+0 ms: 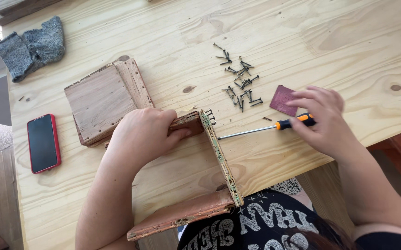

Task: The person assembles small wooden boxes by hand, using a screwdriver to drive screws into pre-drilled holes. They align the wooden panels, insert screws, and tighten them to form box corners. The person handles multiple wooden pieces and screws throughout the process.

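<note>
My left hand (pixel 147 134) grips the upper side board of an old wooden frame (pixel 221 159) that lies on the pale wood table (pixel 172 41). A worn strip with screws in it forms the frame's right side. My right hand (pixel 323 122) holds a screwdriver (pixel 274 126) by its orange and black handle. Its shaft lies level and the tip touches the strip near its top end. A pile of dark screws (pixel 239 81) lies just above the screwdriver.
A small reddish sandpaper piece (pixel 281 98) sits by my right hand. A wooden box piece (pixel 103 99) lies left of the frame, a red-cased phone (pixel 43 142) farther left, grey gloves (pixel 31 46) at the far left corner.
</note>
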